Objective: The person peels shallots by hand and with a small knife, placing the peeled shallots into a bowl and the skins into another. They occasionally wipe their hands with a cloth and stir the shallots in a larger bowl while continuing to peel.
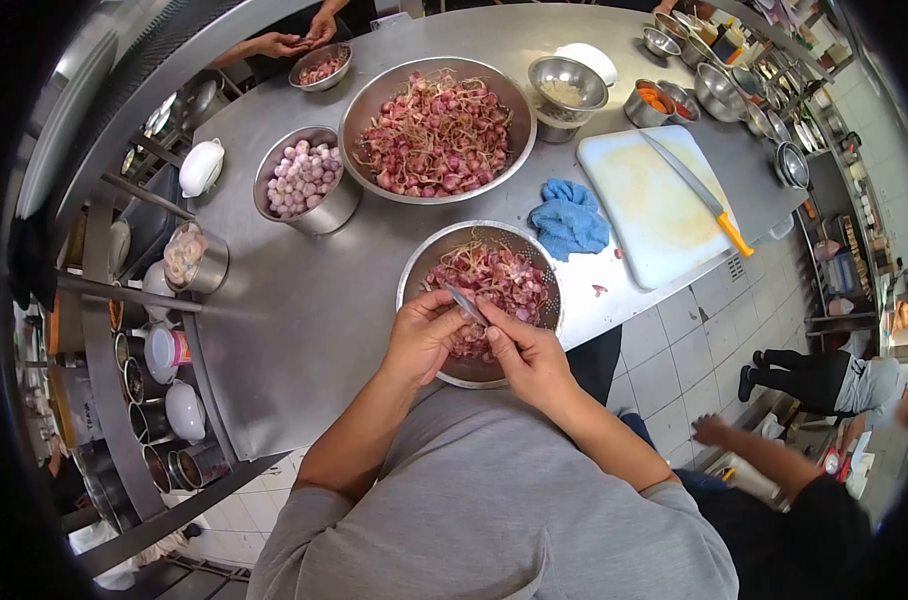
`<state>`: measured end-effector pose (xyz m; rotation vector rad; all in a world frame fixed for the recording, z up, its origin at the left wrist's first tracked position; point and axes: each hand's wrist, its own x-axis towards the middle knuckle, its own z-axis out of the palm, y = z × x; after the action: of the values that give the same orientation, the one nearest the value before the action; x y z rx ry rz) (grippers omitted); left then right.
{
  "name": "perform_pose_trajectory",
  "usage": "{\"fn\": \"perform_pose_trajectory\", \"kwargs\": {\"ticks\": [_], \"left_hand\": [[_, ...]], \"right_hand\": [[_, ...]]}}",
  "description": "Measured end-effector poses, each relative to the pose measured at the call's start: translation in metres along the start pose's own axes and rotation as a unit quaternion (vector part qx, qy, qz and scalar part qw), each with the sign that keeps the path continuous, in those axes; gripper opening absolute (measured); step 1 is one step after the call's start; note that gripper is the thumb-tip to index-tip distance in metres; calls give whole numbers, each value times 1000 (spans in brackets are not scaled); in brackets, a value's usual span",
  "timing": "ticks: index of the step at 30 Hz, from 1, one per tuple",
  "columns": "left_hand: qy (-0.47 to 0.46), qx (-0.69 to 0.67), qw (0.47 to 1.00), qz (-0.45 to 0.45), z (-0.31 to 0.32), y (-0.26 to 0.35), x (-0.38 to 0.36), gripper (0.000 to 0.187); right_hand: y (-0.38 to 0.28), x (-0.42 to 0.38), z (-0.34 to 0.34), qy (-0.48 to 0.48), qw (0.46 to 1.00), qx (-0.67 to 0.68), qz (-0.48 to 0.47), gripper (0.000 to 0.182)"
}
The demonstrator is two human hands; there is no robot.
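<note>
Both my hands meet over a perforated steel colander (410, 275) holding red shallots and papery skins (499, 275). A small knife (469, 306) with a narrow grey blade lies between my fingers, its tip toward the upper left. My right hand (529, 365) is closed around its lower end. My left hand (427, 335) is pinched closed beside the blade; what it grips is hidden by the fingers. Just beyond stands a large steel bowl (522, 125) heaped with unpeeled shallots (434, 135). To its left, a steel pot (324, 215) contains peeled shallots (304, 178).
Right of the colander lie a blue cloth (569, 218) and a white cutting board (634, 210) bearing a large yellow-handled knife (699, 190). Across the table, another person's hands (299, 38) work over a small bowl (322, 80). More people stand at the right.
</note>
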<state>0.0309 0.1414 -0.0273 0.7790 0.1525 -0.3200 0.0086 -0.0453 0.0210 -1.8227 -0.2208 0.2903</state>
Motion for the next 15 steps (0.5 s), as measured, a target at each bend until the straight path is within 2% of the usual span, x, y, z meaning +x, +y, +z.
{"fn": "perform_pose_trajectory", "kwargs": {"ticks": [4,9,10,14,15], "left_hand": [[7,-1,1000,-2,-6,-2,-2,22],[8,17,999,-32,-1,3,-7,23],[9,17,999,-31,1,5,-7,23],[9,0,1000,-29,4,9,-5,26],[6,6,1000,-30,3,9,-4,27]], "right_hand": [[17,3,9,26,997,72,-25,36],[30,11,1,55,979,189,57,37],[29,11,-4,41,967,227,105,39],[38,10,-7,15,968,215,132,43],[38,10,0,47,994,99,-10,45]]}}
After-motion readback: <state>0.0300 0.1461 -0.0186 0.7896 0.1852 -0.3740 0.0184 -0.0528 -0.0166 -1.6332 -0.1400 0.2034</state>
